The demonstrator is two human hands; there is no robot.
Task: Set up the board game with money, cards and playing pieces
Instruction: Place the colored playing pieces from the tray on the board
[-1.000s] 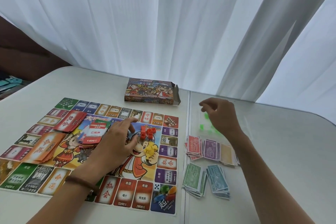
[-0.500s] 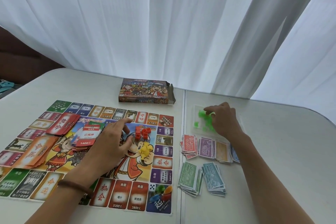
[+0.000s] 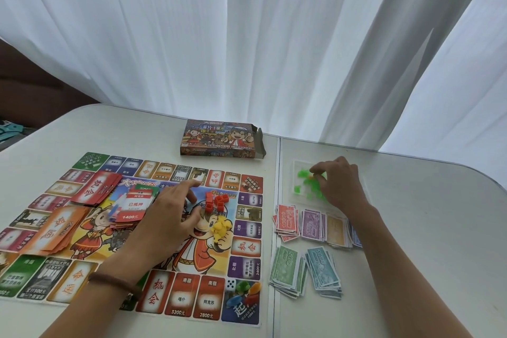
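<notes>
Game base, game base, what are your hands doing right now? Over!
Left hand open over board, beside red pieces. Right hand pinching green pieces, right of board. Money stacks nearby, not blocking. Over.

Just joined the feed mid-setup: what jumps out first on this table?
The colourful game board fills the left of the table, with red card stacks, a heap of red pieces and yellow pieces near its centre beside the left hand. Right of the board lie fanned stacks of paper money. Beyond them the right hand has its fingertips among bright green pieces.
</notes>
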